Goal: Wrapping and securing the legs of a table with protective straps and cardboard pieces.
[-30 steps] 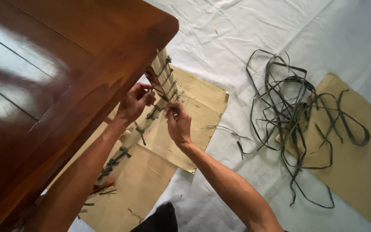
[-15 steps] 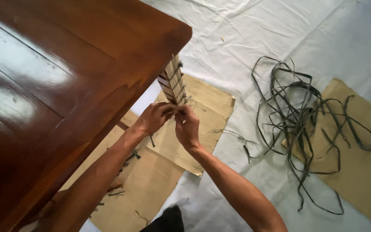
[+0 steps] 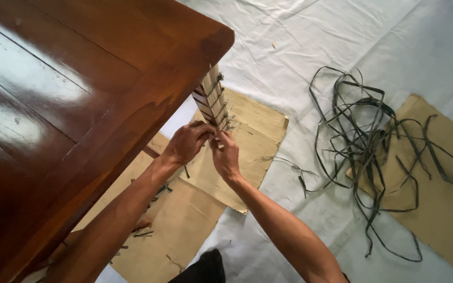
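Reaching up from the bottom of the view, both bare forearms meet at the leg of the dark glossy wooden bench (image 3: 79, 94). The left hand (image 3: 184, 144) is curled nearly closed, its grip wrapped around the lower part of the pale strip-wrapped wooden leg (image 3: 213, 102), fingers folded against the wrapping. The right hand (image 3: 225, 154) sits just beside it, touching it, with its grip pinched tight on something thin at the leg; what exactly lies between the fingertips is too small to tell. The leg stands tilted in the view under the bench corner, bound with light flat strips and darker bands, short dark ends sticking out along its side.

Below the hands, tan sheets of cardboard (image 3: 247, 152) lie flat on the white cloth floor covering (image 3: 315, 47), with a few short dark offcuts (image 3: 143, 233) scattered on the nearer sheet. Further right, well apart from the hands, a loose tangle of long dark flat strips (image 3: 368, 136) sprawls across the cloth and partly over another tan cardboard sheet (image 3: 446, 209).
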